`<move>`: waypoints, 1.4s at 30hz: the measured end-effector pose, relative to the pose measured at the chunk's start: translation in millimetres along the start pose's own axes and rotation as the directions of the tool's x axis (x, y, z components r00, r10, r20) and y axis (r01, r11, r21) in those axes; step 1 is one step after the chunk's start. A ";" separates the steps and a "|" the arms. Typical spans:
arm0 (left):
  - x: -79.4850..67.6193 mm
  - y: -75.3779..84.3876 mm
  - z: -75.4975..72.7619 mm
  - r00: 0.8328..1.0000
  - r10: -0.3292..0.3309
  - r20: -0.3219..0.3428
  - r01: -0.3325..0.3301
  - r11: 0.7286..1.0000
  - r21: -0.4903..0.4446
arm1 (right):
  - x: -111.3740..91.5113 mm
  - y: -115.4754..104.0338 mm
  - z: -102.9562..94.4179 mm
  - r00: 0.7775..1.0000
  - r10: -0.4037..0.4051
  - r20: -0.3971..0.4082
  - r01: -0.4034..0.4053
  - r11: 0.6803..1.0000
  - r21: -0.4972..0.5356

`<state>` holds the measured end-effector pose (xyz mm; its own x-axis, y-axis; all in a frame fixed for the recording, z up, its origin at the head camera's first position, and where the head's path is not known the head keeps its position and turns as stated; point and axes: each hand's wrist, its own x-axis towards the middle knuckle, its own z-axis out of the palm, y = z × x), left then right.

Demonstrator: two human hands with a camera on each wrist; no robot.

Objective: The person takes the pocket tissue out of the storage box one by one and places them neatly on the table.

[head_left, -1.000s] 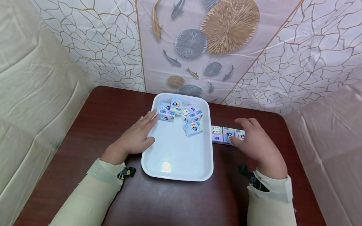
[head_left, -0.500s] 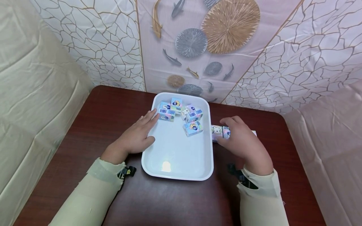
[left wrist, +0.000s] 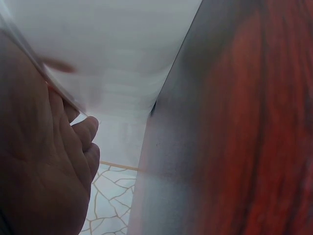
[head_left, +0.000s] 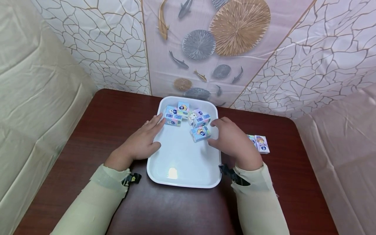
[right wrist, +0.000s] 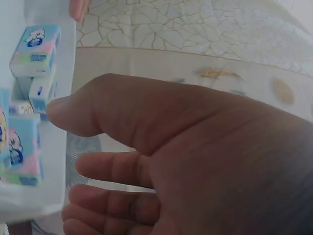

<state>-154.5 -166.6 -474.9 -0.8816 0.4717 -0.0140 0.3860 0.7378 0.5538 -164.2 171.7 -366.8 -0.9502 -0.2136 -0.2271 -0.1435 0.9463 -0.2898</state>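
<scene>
A white rectangular tray [head_left: 183,166] holds several small pastel cartoon-printed packs, grouped toward its far end. One blue pack [head_left: 200,133] lies nearest the middle. My left hand [head_left: 141,143] rests along the tray's left rim, fingers extended; the left wrist view shows this hand [left wrist: 46,147] beside the tray's wall [left wrist: 112,44]. Over the right rim is my right hand [head_left: 233,140], thumb and fingers spread toward the blue pack. Nothing shows between thumb and fingers of the right hand [right wrist: 142,147] in its wrist view, with packs [right wrist: 36,51] beyond the thumb.
Right of the tray, a row of packs [head_left: 261,143] lies on the dark red-brown table [head_left: 182,212], partly hidden behind my right hand. A patterned cloth [head_left: 199,75] hangs behind the table, and pale cloth [head_left: 337,137] borders the right side.
My right hand has moved left, from above the row of packs to over the tray's right rim. The left hand and tray have stayed in place.
</scene>
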 end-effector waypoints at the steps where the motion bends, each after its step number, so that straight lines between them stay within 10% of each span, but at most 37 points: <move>1: 0.0 -0.1 0.2 1.000 0.000 0.001 0.000 1.000 0.000 | 3.2 -2.3 1.8 1.000 0.007 0.003 -0.007 1.000 0.000; 42: 0.6 -2.2 0.4 1.000 0.010 -0.001 -0.010 1.000 -0.002 | 56.0 -29.4 55.2 0.986 0.049 0.160 -0.020 0.983 -0.181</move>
<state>-155.8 -167.8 -476.4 -0.8780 0.4787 -0.0073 0.3943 0.7317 0.5560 -197.9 118.6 -422.3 -0.8996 -0.2026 -0.3868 -0.1720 0.9786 -0.1125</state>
